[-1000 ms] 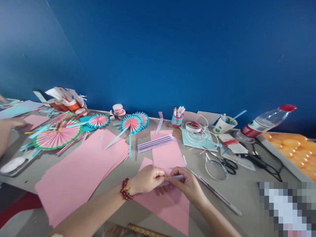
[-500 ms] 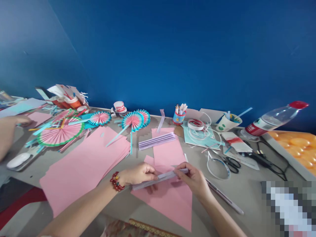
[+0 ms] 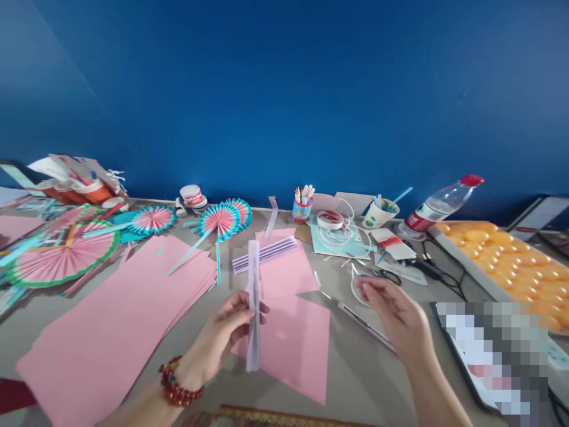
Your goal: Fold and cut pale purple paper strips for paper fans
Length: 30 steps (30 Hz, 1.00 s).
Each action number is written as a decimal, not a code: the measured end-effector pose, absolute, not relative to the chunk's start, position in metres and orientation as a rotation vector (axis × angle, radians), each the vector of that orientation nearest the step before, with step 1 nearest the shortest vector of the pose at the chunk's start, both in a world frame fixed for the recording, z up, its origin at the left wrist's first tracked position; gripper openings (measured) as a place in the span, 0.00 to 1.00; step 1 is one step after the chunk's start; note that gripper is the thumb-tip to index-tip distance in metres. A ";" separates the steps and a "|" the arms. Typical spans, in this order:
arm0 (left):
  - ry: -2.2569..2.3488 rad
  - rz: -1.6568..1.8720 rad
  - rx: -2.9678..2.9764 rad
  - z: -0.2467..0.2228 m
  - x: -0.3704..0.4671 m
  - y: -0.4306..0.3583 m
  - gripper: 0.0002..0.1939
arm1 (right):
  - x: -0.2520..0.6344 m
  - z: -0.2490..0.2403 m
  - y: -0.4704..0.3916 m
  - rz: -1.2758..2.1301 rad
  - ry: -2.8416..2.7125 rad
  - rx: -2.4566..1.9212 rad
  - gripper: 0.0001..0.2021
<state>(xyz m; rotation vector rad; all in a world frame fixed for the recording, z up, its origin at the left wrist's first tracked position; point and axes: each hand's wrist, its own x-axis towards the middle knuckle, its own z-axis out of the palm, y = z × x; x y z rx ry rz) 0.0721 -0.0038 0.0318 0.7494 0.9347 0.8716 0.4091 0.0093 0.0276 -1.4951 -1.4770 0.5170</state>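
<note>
Folded lilac strip (image 3: 253, 308): it had swung from lying slantwise between both hands to standing upright over the left edge of the near pink sheet (image 3: 297, 344).
Left hand (image 3: 224, 332): you pinched the strip between thumb and fingers near its middle.
Right hand (image 3: 402, 320): you had let go and moved right, fingers loosely bent around nothing visible, over the white tape ring (image 3: 352, 289); you couldn't tell whether they touched.
Meaning: two-handed work on the strip had, it seemed, paused, leaving your right hand free.
Lilac pieces: one strip held, one pleated lilac paper (image 3: 278, 250) on the far pink sheet (image 3: 284, 277).
Pink-and-blue fans (image 3: 217, 222): three, far side.
Green-rimmed fan (image 3: 73, 252): one, left.
Scissors (image 3: 391, 276): one pair.
Bottle (image 3: 438, 207): one, far right.
</note>
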 end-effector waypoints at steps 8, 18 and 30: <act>0.921 0.945 0.347 0.020 0.088 -0.031 0.11 | 0.428 -0.010 -0.019 -0.051 -2.145 -1.633 0.12; 0.837 0.664 0.473 0.032 0.084 -0.063 0.15 | 0.414 -0.003 -0.014 0.008 -2.184 -1.548 0.11; 0.973 0.352 2.893 0.007 0.082 -0.007 0.36 | 0.375 -0.005 -0.021 0.136 -2.352 -1.365 0.15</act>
